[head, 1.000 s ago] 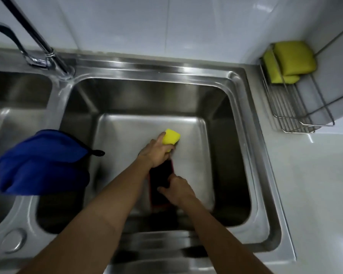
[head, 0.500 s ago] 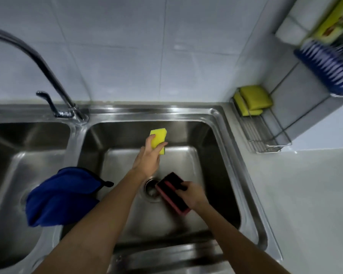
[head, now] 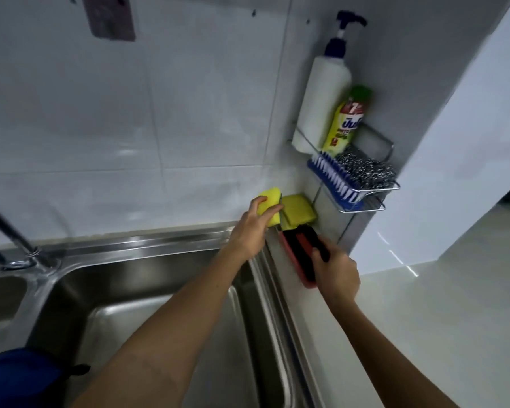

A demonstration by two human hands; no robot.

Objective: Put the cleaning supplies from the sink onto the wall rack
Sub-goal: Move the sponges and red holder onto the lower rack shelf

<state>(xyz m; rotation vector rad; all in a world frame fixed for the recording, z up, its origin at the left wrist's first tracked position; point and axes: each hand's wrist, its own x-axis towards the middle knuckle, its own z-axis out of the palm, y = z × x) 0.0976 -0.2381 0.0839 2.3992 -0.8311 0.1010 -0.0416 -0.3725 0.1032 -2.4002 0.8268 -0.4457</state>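
My left hand [head: 252, 228] grips a yellow sponge [head: 270, 208] and holds it just left of the lower wire tier of the wall rack [head: 362, 206]. Yellow sponges [head: 299, 213] lie in that lower tier. My right hand [head: 334, 267] is closed on a red and black scrub pad [head: 298, 254], held at the front of the lower tier above the counter beside the sink [head: 147, 290]. The rack's upper tiers hold a blue brush [head: 331, 179], steel wool [head: 365, 172], a white pump bottle [head: 323, 98] and a yellow dish soap bottle [head: 343, 122].
A blue cloth [head: 18, 378] hangs over the sink divider at the bottom left. The faucet [head: 9, 231] stands at the left behind the basin. A pale counter [head: 439, 334] stretches to the right. A pink hook plate [head: 109, 16] is stuck on the tiled wall.
Both hands rose out of the sink basin and moved right to the wall rack, carrying the yellow sponge and the scrub pad. The view swung up toward the rack.
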